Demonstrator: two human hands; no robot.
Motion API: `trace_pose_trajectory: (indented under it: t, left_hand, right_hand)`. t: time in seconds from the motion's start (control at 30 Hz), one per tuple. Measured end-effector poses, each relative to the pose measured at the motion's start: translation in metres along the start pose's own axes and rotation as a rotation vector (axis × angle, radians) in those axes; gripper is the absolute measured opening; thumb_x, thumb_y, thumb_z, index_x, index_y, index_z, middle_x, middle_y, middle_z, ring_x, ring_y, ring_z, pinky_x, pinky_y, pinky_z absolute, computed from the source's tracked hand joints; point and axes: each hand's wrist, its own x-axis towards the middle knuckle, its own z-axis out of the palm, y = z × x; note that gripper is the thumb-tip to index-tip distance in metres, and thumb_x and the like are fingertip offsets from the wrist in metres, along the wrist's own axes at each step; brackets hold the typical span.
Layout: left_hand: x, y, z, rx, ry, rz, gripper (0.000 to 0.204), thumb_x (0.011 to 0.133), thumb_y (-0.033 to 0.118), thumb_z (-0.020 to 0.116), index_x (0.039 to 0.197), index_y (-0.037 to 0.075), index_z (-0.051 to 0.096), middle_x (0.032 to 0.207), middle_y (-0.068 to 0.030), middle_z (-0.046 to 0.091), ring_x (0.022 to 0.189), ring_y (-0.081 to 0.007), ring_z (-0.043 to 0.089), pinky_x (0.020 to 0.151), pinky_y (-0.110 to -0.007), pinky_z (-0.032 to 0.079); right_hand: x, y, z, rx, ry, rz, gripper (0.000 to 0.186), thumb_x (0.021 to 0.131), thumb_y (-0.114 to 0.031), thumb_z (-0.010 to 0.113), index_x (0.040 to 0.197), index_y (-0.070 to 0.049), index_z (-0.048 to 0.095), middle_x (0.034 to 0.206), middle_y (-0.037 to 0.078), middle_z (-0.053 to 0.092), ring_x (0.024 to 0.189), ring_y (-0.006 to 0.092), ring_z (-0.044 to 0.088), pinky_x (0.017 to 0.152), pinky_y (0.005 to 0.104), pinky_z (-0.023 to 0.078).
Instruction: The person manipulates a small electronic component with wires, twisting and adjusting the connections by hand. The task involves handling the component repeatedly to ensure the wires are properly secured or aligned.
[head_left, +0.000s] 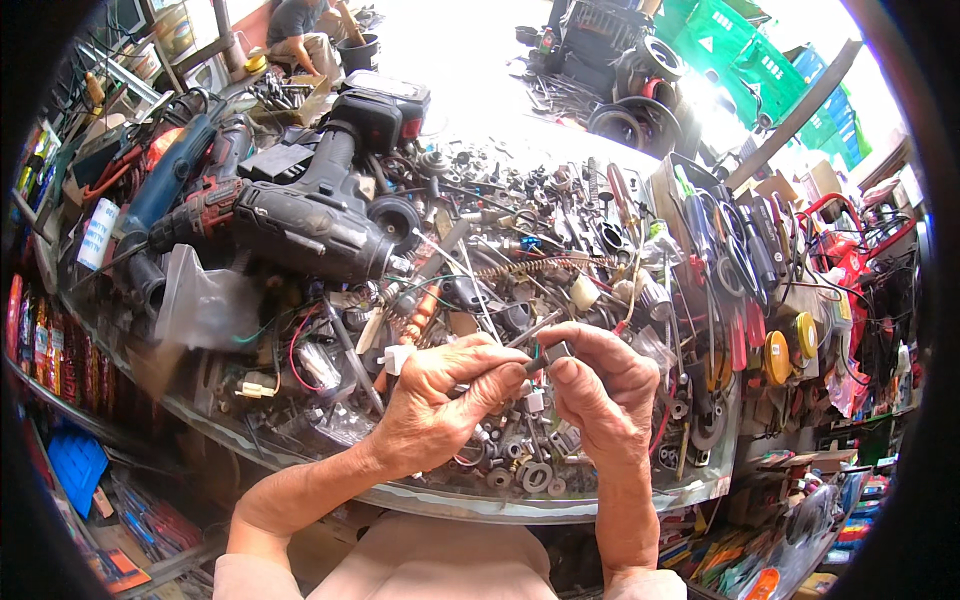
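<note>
My left hand (440, 400) pinches a small dark rod-like part (537, 364) between thumb and forefinger. Facing it, my right hand (608, 392) grips a small grey block-shaped piece (558, 352) between thumb and fingertips. The two pieces meet or nearly touch; their exact kind is too small to make out. Both hands are held above a glass-edged bench heaped with loose metal parts. Beside the left knuckles sits a white plastic block (398, 358). Washers (536, 477) and small fittings lie beneath my wrists.
A black cordless drill (310, 225) lies left of my hands, beside a blue power tool (172, 185) and a clear plastic bag (205, 300). Pliers and other hand tools (725, 240) crowd the right. Yellow tape rolls (778, 355) hang there. A person (300, 35) sits at the far left.
</note>
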Motion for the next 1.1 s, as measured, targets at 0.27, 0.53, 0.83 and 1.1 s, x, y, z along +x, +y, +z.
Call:
trace_pose_trajectory:
  t: [0.27, 0.53, 0.83, 1.1]
  left_hand:
    - [-0.005, 0.008, 0.007, -0.209, -0.045, -0.153, 0.024, 0.090, 0.012, 0.063, 0.110, -0.001, 0.060, 0.089, -0.0023, 0.063, 0.082, -0.0045, 0.057, 0.071, -0.018, 0.048]
    - [-0.002, 0.001, -0.001, -0.024, -0.044, -0.053, 0.020, 0.090, 0.010, 0.061, 0.106, -0.002, 0.063, 0.086, -0.0032, 0.061, 0.077, -0.0060, 0.055, 0.064, -0.020, 0.046]
    - [-0.002, -0.006, 0.000, -0.037, -0.024, 0.003, 0.019, 0.090, 0.005, 0.058, 0.107, -0.003, 0.063, 0.086, -0.0023, 0.056, 0.070, -0.0055, 0.051, 0.059, -0.020, 0.042]
    - [-0.002, -0.003, 0.003, -0.050, -0.011, 0.007, 0.022, 0.086, 0.001, 0.063, 0.107, -0.004, 0.064, 0.086, -0.0044, 0.058, 0.077, -0.0064, 0.057, 0.063, -0.018, 0.046]
  right_hand:
    - [-0.001, 0.002, -0.014, 0.006, -0.025, 0.021, 0.028, 0.086, -0.011, 0.067, 0.110, 0.003, 0.062, 0.079, 0.002, 0.066, 0.061, -0.0005, 0.048, 0.052, 0.0143, 0.033]
    - [0.000, 0.000, -0.008, 0.037, 0.006, -0.009, 0.027, 0.085, -0.008, 0.068, 0.109, 0.003, 0.063, 0.073, -0.004, 0.061, 0.060, -0.0010, 0.045, 0.051, 0.0140, 0.031]
    - [0.000, 0.003, -0.001, -0.002, -0.001, 0.014, 0.027, 0.084, -0.006, 0.069, 0.108, 0.003, 0.063, 0.077, -0.002, 0.063, 0.067, 0.0002, 0.052, 0.057, 0.0135, 0.037]
    - [0.000, 0.007, -0.003, -0.096, 0.020, -0.018, 0.025, 0.082, -0.007, 0.071, 0.105, 0.001, 0.065, 0.066, -0.008, 0.054, 0.057, -0.0025, 0.039, 0.048, 0.0144, 0.026]
